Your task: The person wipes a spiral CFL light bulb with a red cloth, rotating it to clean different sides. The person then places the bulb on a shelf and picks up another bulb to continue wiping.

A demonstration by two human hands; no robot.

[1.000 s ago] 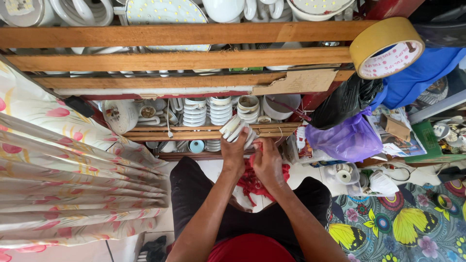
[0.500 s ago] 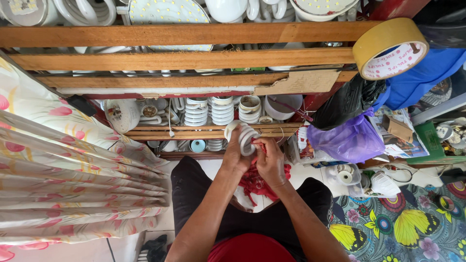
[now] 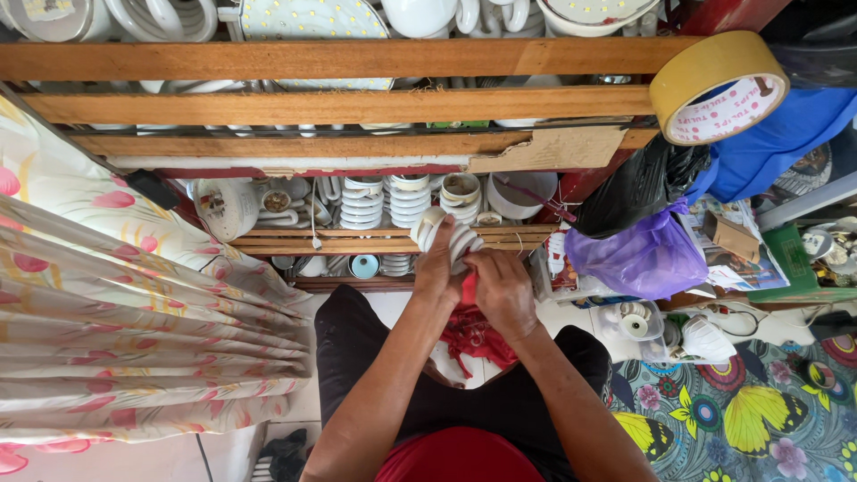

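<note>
The white spiral lamp (image 3: 446, 237) sits in front of the lower wooden shelf (image 3: 357, 243), held up at chest height above the person's lap. The left hand (image 3: 436, 268) has its grip closed around the lamp's base end, so the base itself is hidden behind the fingers. The right hand (image 3: 503, 290) presses a red cloth (image 3: 473, 335) against the lamp's coils; its grip is clenched on the cloth, and most of the contact is covered by the knuckles. The cloth's loose end hangs down between the forearms onto the dark trousers.

Behind the hands, the shelf's row of other spiral lamps (image 3: 386, 202) is partly blocked by the front rails, and the lamps on the top shelf are cut off by the upper edge. A roll of tan tape (image 3: 717, 87) hangs at the end of the upper rail. To the right, a purple plastic bag (image 3: 638, 253) and a black bag crowd close; to the left, a flowered curtain (image 3: 125, 321) closes in. Open room lies only just around the hands.
</note>
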